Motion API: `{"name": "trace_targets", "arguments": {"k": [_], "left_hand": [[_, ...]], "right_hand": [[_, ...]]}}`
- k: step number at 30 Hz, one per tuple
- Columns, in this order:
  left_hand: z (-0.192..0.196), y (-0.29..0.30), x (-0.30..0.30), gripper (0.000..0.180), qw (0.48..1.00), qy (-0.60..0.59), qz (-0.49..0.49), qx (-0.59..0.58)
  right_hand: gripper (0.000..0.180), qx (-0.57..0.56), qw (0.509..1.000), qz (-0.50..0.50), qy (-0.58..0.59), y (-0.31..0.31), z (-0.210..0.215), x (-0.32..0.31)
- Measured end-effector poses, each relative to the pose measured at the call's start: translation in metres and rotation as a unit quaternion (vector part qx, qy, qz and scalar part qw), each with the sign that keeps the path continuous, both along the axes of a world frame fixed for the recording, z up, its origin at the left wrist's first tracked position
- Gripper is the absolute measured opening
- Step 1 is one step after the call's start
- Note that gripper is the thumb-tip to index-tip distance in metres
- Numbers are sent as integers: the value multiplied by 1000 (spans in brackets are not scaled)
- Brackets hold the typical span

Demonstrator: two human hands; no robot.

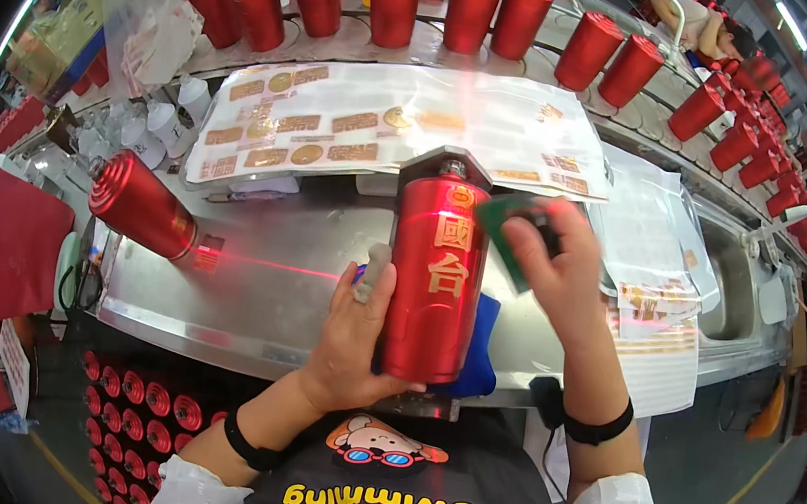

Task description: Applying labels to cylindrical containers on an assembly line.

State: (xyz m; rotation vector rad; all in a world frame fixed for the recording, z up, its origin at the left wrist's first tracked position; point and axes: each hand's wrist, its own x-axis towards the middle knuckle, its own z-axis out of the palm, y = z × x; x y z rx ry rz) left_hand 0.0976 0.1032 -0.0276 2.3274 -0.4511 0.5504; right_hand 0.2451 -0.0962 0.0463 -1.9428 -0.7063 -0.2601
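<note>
A shiny red bottle [428, 336] with gold characters down its face lies in a dark metal holder [482, 166], neck pointing away from me. My left hand [347, 346] grips its lower left side, thumb near the base; one finger wears a pale finger cover [372, 273]. Pinched in my right hand [559, 256] is a flat green scraper [516, 251], slightly blurred, its edge at the bottle's upper right beside the gold characters. A dark part under my right fingers is hard to make out. Blue cloth [482, 352] shows beneath the bottle's right side.
Another red bottle [145, 205] leans at left, a red laser line crossing the steel table [244, 318]. Sheets of gold stickers [342, 93] lie behind the holder, more sheets [653, 313] at right by a sink [729, 292]. Red bottles line the conveyor [430, 39]; a person [698, 31] sits beyond.
</note>
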Motion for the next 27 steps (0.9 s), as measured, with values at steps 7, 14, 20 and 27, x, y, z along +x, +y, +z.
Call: {"name": "trace_targets", "arguments": {"k": [7, 14, 20, 27], "left_hand": [[0, 2, -1, 112, 1000, -2, -12, -16], [-8, 4, 1, 110, 997, -4, -11, -82], [-10, 5, 7, 112, 993, -2, -39, -110], [-9, 11, 7, 115, 992, 3, -46, -116]], "right_hand": [[21, -20, 999, 18, 24, -12, 4, 1], [43, -223, 962, 95, -123, 1, 21, 77], [52, -530, 821, 170, -125, 57, -10, 174], [65, -652, 740, 122, -111, 100, -19, 195]]}}
